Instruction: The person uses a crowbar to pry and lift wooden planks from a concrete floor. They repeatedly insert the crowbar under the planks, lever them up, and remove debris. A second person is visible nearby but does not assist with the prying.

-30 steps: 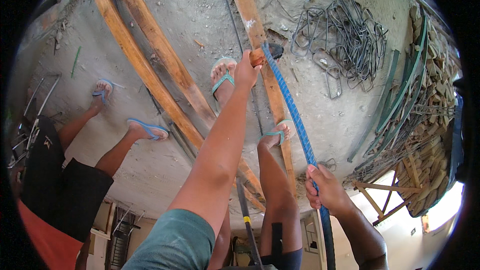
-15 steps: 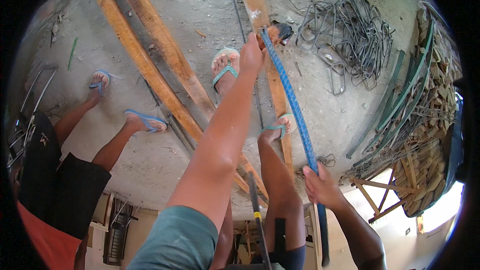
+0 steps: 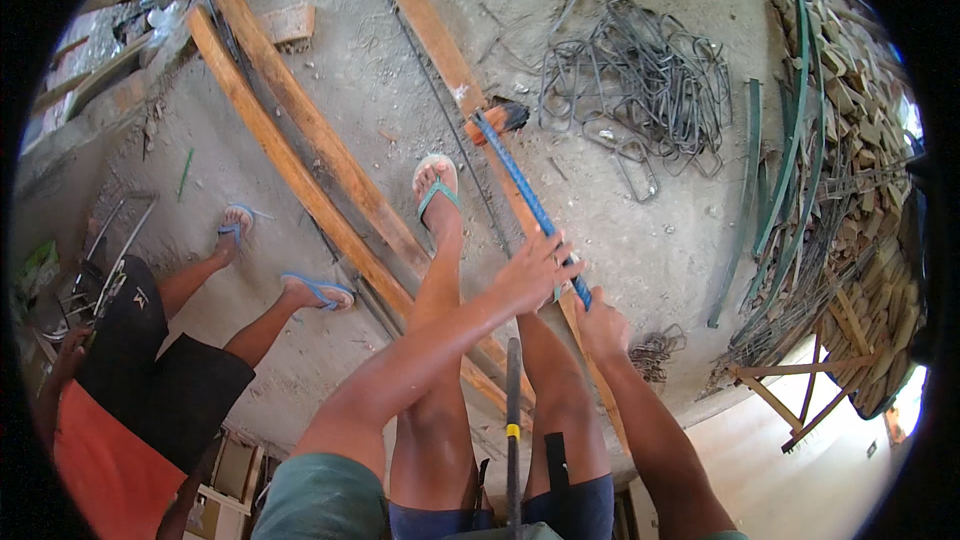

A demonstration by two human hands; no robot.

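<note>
A long blue crowbar [image 3: 520, 180] slants from a plank toward me. Its forked tip rests at a short orange-brown block with a blackened end [image 3: 505, 120], which lies on the wooden plank [image 3: 430, 30]. My left hand [image 3: 535, 275] closes around the bar below its middle, fingers slightly spread. Lower down, near the bar's end, my right hand [image 3: 602, 325] grips it. Part of the bar's lower end is hidden by that hand. My feet in green flip-flops stand by the plank; the left foot [image 3: 437, 195] shows more plainly.
Two more long planks [image 3: 300, 180] lie to the left. Bent metal rods [image 3: 640, 80] are heaped at the far right, near green strips [image 3: 785, 160] and stacked wood pieces [image 3: 860, 140]. On the left is another person in black shorts [image 3: 180, 370] and blue flip-flops.
My left hand has left the block and come down onto the crowbar, close to my right hand. The view has shifted, and the block stays at the same spot on the plank.
</note>
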